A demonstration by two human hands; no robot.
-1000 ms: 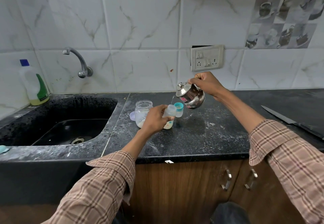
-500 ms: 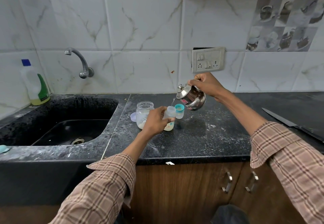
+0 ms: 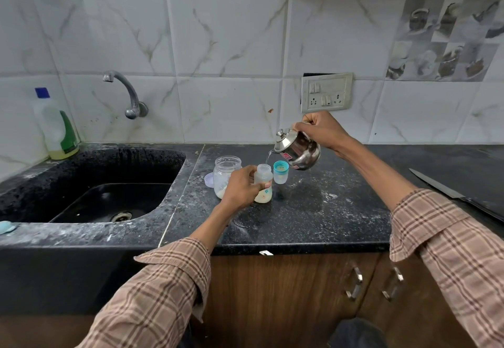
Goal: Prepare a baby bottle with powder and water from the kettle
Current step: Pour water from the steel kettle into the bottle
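Head view. Fingers [image 3: 268, 184] of the left hand [image 3: 242, 187] are wrapped around the small translucent plastic baby bottle [image 3: 263, 181], which stands upright and uncapped on the black speckled stone countertop [image 3: 313, 211]; pale powder or liquid shows in its base. Fingers of the right hand [image 3: 321, 129] are clenched on the handle of the small polished steel kettle [image 3: 297, 150], held in the air at 1 o'clock from the bottle and tilted spout-down. A thin stream of water [image 3: 268, 158] runs from the spout into the bottle's open neck.

Just beside the bottle at 3 o'clock stands a clear cap with a teal ring [image 3: 281, 174]. At 9 o'clock, behind the left hand, stands an open clear jar with white powder [image 3: 226, 176]; its lilac lid [image 3: 208, 178] lies flat at the jar's 9 o'clock. A long steel kitchen knife [image 3: 447, 192] lies well apart at 3 o'clock. The black sink [image 3: 109, 200] is at 9 o'clock, with a green-labelled detergent bottle [image 3: 57, 127] at its far corner.
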